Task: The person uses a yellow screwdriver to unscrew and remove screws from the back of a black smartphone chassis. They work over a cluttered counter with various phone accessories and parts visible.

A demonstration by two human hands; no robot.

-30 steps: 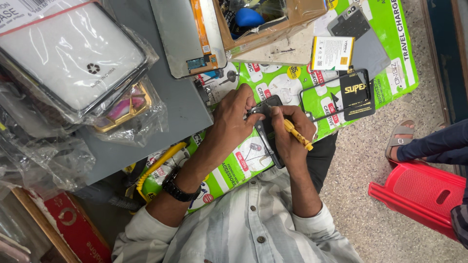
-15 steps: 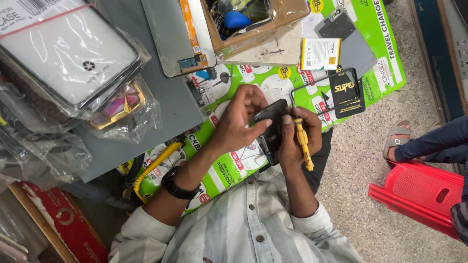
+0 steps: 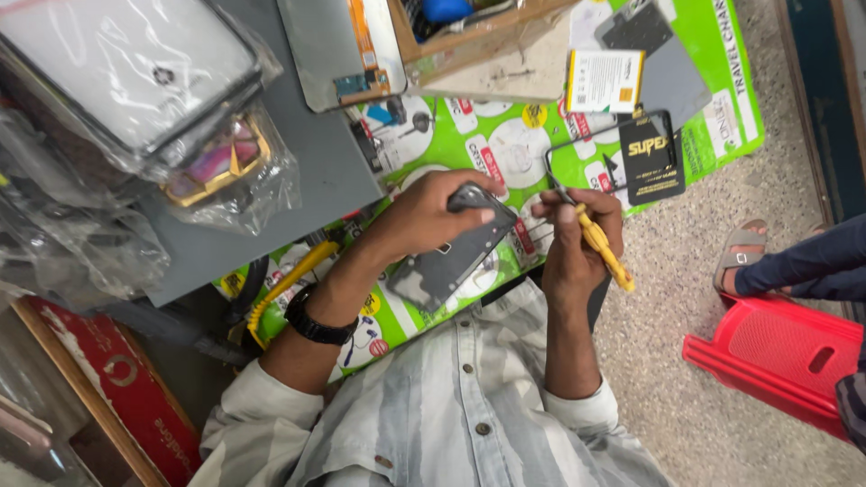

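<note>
Left hand (image 3: 431, 215) clamped over the upper end of a dark opened phone (image 3: 451, 257), thumb on top, fingers wrapped around the far edge and mostly hidden. Phone tilted, lower end toward the chest, resting above the green printed sheet (image 3: 505, 149) on the work surface; inner parts too small to make out. Black wristwatch (image 3: 316, 320) on the left wrist. Right hand (image 3: 577, 239) closed around a yellow-handled screwdriver (image 3: 603, 248), tip pointing up and left, just beside the phone's upper corner; contact between tip and phone hard to tell. Thin metal frame (image 3: 577, 144) lying on the sheet beyond the right hand, partly covered by a black card (image 3: 651, 155). Grey panel (image 3: 338, 45) cut off at the top edge. Plastic-bagged cases (image 3: 135, 81) at upper left, blurred by glare. Red plastic stool (image 3: 776, 356) at right, with another person's sandalled foot (image 3: 744, 248) beside it, the rest cut off
</note>
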